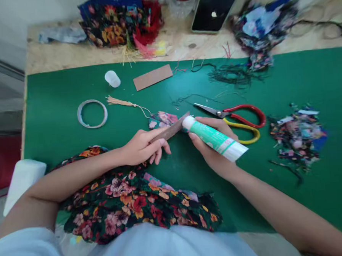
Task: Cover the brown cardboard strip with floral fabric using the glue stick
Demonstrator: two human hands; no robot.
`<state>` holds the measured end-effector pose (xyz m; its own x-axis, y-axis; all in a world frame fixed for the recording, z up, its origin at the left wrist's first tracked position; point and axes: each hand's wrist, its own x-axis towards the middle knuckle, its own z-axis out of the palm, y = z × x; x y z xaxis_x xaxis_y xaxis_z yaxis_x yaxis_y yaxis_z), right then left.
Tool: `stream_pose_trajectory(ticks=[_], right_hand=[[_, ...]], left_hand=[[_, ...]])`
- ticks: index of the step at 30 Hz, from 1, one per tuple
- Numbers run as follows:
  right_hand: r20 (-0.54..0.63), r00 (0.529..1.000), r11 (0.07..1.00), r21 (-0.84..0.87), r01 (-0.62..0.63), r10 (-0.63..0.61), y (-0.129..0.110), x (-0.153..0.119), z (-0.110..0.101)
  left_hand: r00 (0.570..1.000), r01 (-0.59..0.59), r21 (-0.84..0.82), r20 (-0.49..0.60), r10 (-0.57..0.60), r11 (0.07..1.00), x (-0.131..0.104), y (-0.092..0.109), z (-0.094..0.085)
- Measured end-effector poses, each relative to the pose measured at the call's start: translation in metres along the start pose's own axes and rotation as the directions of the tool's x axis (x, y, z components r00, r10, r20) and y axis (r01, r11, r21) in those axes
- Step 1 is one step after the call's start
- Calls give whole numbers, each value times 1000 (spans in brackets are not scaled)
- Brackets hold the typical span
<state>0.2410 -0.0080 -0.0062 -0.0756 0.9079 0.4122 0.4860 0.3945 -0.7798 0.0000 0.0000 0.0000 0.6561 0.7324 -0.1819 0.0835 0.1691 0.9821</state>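
1. Clamping strip [171, 131] between left fingers [155, 147], holding it over bench [48, 92], beside patch [166, 117].
2. Gripping tube [213, 137] with right fingers [201, 144], closed around it; holding its white end at strip's tip, not showing clearly whether touching.
3. Seeing scissors [219, 113] just beyond right fingers, tassel [123, 102] left of patch.
4. Noting card [153, 77] farther back, scraps [297, 136] at right, floral cloth [137, 202] nearest body.
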Motion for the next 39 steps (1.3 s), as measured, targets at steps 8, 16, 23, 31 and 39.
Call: stream_pose_trajectory(ticks=[8, 16, 23, 31, 39], right_hand=[[-23, 997, 998, 7, -68, 68, 9, -4, -3], [-6, 999, 999, -1, -34, 34, 6, 0, -4], [-3, 998, 998, 10, -55, 55, 5, -1, -4], [6, 999, 999, -23, -49, 50, 6, 0, -3], [-7, 993, 990, 81, -116, 117, 19, -2, -3]], left_hand=[[999, 48, 98, 20, -50, 994, 0, 9, -2], [998, 56, 79, 14, -58, 995, 1, 10, 0], [994, 112, -130, 18, -111, 985, 0, 6, -2], [993, 110, -328, -8, -119, 938, 2, 4, -2], [990, 122, -444, -4, -138, 888, 7, 3, -7]])
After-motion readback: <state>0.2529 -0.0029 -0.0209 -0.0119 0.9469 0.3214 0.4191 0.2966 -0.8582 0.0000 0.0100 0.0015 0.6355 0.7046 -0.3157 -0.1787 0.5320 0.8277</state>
